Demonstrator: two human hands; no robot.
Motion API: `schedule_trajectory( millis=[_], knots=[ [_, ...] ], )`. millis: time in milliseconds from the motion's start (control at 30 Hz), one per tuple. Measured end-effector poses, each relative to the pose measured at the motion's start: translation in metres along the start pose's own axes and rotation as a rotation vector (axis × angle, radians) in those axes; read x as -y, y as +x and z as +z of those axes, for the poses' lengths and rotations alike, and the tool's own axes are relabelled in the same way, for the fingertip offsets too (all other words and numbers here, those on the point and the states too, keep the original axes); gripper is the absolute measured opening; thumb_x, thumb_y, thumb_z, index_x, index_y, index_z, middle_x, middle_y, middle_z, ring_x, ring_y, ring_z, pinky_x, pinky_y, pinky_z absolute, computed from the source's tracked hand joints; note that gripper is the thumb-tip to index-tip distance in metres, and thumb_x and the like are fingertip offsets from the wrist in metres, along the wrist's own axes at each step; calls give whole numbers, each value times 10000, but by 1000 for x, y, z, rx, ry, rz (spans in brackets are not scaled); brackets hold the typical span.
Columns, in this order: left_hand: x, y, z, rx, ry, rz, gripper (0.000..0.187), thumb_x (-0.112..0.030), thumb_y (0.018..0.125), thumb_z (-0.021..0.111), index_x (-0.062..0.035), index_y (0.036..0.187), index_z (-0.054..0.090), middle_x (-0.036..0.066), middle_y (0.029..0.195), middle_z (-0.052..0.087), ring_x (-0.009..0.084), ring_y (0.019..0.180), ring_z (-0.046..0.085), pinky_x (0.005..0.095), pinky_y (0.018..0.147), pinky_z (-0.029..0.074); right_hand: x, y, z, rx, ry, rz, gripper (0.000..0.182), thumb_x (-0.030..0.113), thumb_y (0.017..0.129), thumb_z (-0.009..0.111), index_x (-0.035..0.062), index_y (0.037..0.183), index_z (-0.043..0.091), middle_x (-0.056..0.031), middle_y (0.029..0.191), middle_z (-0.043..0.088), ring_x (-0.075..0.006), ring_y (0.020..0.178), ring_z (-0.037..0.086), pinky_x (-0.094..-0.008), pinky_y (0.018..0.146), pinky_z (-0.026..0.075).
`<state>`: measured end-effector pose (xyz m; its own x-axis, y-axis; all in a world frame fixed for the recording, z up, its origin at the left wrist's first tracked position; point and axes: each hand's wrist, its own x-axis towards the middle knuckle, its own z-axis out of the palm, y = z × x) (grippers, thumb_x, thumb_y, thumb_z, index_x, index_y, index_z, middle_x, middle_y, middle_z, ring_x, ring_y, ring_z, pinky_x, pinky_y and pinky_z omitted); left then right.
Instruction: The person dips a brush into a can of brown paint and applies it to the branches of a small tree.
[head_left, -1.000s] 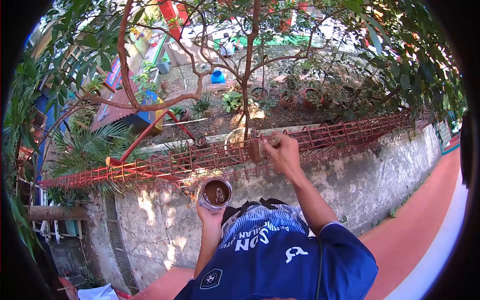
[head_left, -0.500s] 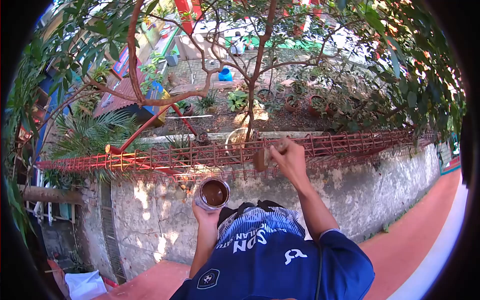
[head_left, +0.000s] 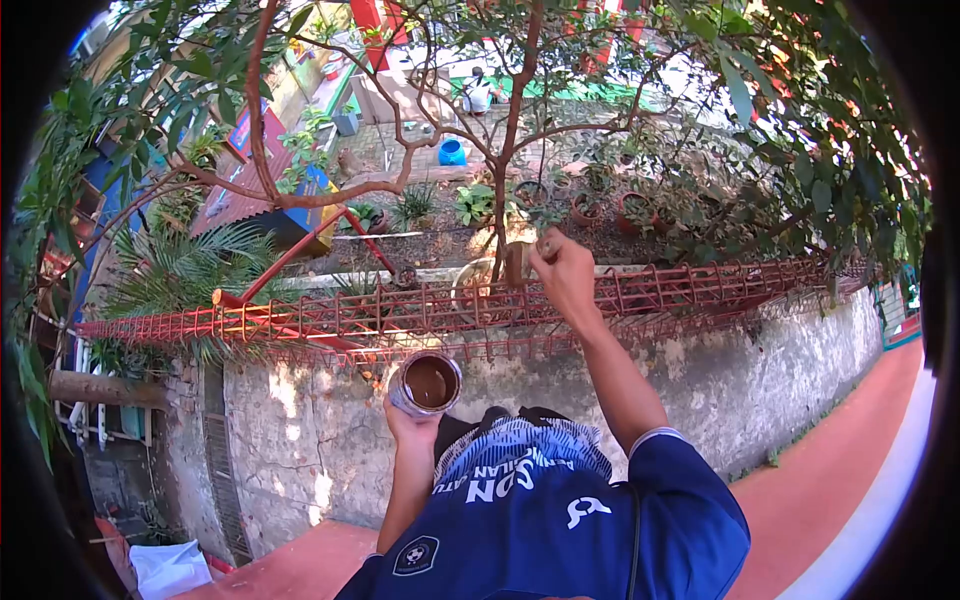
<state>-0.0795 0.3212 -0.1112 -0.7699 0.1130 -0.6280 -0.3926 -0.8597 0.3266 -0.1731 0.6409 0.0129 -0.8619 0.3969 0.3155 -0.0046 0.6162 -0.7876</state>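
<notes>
My left hand (head_left: 412,428) is wrapped round an open paint can (head_left: 428,384) with dark brown paint inside, held in front of the wall. My right hand (head_left: 563,268) is closed on the handle of a paintbrush (head_left: 518,264) with brown bristles. The brush is up at the far edge of the red rebar frame (head_left: 420,308), near the thin tree trunk; whether it touches the frame I cannot tell. The frame of red bars runs across the view above the wall.
Below the frame stands a weathered concrete wall (head_left: 700,400). Branches (head_left: 345,195) and leaves hang across the top. Beyond are potted plants (head_left: 584,209), a blue container (head_left: 452,152) and a person (head_left: 478,93) far off. A white cloth (head_left: 170,570) lies at lower left.
My right hand has moved up and slightly left with the brush, away from the middle of the frame. My left hand and the can have stayed almost in place.
</notes>
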Motion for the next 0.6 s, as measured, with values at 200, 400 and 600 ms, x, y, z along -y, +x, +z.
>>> schedule_trajectory(
  millis=[200, 400, 600],
  knots=[
    [7, -14, 9, -106, -7, 16, 593, -501, 1003, 278, -160, 1408, 546, 107, 1451, 552, 350, 1354, 509, 583, 1080, 444, 18, -53, -26, 42, -19, 48, 252, 218, 853, 729, 8, 827, 592, -204, 715, 624, -408, 677, 628, -448, 626, 483],
    [4, 2, -3, 6, 62, -25, 591, -507, 1009, 270, -173, 1413, 543, 111, 1467, 534, 361, 1372, 487, 613, 1075, 434, 4, -16, -16, 30, 24, 105, 247, 202, 905, 716, -1, 837, 593, -149, 656, 613, -238, 565, 586, -352, 576, 464],
    [7, 3, 8, -96, 58, -16, 567, -480, 1005, 297, -163, 1399, 554, 120, 1441, 551, 355, 1346, 510, 605, 1069, 443, -12, 8, 0, -99, 28, 6, 257, 229, 881, 729, 0, 874, 615, -199, 740, 643, -405, 685, 629, -431, 621, 483]
  ],
)
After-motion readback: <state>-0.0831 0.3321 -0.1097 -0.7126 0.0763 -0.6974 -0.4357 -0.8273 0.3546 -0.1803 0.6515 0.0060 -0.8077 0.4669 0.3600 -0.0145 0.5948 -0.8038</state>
